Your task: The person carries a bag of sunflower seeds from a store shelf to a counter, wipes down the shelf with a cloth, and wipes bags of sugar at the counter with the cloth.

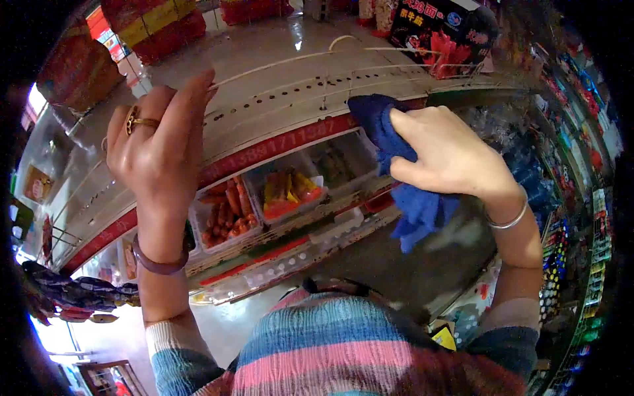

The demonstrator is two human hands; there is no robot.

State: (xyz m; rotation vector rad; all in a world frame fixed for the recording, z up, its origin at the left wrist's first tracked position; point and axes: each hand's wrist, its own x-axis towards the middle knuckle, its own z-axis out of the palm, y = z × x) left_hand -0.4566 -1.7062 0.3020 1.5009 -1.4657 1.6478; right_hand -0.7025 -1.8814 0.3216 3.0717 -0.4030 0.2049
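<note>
My right hand (456, 155) grips a crumpled blue cloth (422, 208) at the front edge of the shelf (277, 92). Part of the cloth pokes up past the thumb, and the rest hangs below the hand. My left hand (158, 138), with a ring on one finger, is raised over the same shelf further left. Its fingers are bent together round the end of a thin wire rail (277, 64) that runs above the shelf edge. The left fingertips partly hide where they meet the wire.
Under the red price strip (281, 148), clear bins hold red-wrapped sausages (228, 214) and yellow-red packets (287, 191). A black box (442, 36) stands at the back right. Dark packets (79, 290) hang at left. Stocked shelves (588, 198) line the right.
</note>
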